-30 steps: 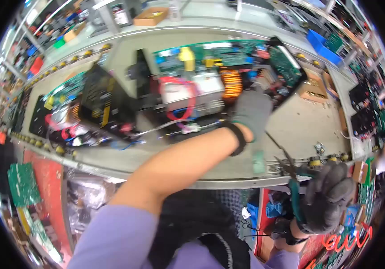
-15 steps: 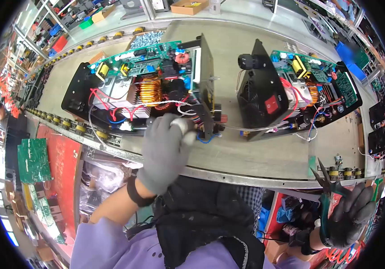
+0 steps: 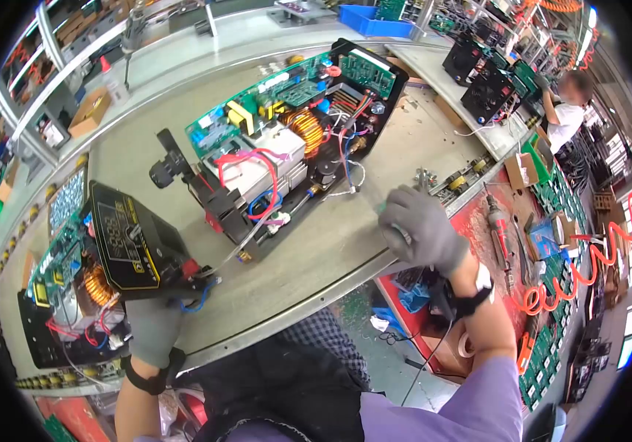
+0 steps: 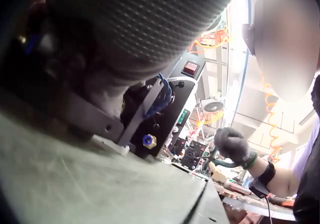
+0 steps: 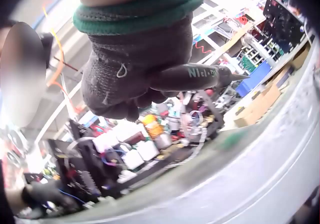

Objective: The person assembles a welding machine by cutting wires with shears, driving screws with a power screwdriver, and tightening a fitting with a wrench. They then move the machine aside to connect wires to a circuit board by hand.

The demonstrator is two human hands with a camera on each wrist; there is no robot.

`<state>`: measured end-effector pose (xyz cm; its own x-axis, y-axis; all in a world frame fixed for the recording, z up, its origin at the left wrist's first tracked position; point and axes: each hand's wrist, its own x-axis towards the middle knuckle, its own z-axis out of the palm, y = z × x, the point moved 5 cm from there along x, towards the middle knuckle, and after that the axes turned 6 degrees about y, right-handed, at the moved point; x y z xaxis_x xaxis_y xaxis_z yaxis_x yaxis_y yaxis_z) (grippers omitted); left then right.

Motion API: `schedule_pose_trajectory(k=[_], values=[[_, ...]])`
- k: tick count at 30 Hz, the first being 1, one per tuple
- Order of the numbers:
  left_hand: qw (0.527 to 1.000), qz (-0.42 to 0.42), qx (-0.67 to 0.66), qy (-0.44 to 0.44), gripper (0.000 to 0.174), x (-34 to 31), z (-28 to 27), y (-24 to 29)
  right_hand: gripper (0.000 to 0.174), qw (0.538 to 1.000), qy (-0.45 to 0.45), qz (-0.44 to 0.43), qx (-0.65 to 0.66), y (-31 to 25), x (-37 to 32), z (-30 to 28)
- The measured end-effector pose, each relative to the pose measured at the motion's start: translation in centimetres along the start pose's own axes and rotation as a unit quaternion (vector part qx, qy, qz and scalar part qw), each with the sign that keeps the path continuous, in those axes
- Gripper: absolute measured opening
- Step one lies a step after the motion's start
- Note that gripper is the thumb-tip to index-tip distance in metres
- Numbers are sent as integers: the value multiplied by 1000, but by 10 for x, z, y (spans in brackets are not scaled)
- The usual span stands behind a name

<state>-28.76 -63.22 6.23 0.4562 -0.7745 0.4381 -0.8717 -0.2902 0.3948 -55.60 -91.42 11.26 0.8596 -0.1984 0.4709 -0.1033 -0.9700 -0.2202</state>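
Head view: steady the display panel (image 3: 126, 239) of the left box (image 3: 73, 303), near left on the bench (image 3: 286, 283), with the left hand (image 3: 157, 328) at its near edge; open boxes here count two, this and the right box (image 3: 283, 151). Left wrist view: avoid trapping the blue wire (image 4: 163, 104); blur hides whether the left hand pinches anything. Right wrist view: one tool (image 5: 182, 78), gripped by the curled right hand (image 5: 135, 66); keep its tip clear of the boxes.

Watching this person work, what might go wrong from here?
The dark-handled pointed metal tool in the grey-gloved right hand might nick a wire or scratch a board if swung over the nearby open black electronics unit. The thin blue wire at the lower corner of the black yellow-trimmed display panel could snag if the grey-gloved left hand moves.
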Motion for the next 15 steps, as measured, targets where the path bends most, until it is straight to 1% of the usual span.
schedule_pose_trajectory(k=[1,3,4,5,6,7,8,9,10,11,12,13,14,15], values=[[1000,5,4,3,26,2,0,3,13,1000,7,-1,-1,20,0,7],[998,-50,-44,-13,29,6,6,6,11,995,-74,19,-63,64,-2,29],[997,-68,-29,-2,31,5,10,2,11,996,-67,13,-63,75,-3,33],[998,-66,-23,5,31,8,10,5,14,995,-61,58,-58,90,-3,35],[998,-58,-14,-12,30,11,13,12,18,991,-58,106,-51,101,-5,34],[998,-50,-6,-29,29,14,16,18,18,992,-52,102,-51,103,-6,30],[999,-22,3,-30,26,19,16,24,22,989,8,132,-65,104,-11,18],[999,-21,5,-26,26,23,17,27,26,982,66,161,-78,104,-19,5],[999,-4,8,-35,25,26,21,31,27,972,106,183,-101,106,-33,-10],[999,10,12,-46,25,25,25,33,29,961,144,203,-123,109,-52,-27],[997,50,47,-19,20,23,33,32,28,946,162,230,-162,112,-72,-44],[998,44,47,-18,20,23,33,36,27,928,179,257,-201,114,-94,-62],[997,32,55,-35,19,27,38,43,30,896,144,339,-249,121,-119,-77],[997,22,62,-51,19,30,42,49,33,853,110,416,-294,128,-146,-89]])
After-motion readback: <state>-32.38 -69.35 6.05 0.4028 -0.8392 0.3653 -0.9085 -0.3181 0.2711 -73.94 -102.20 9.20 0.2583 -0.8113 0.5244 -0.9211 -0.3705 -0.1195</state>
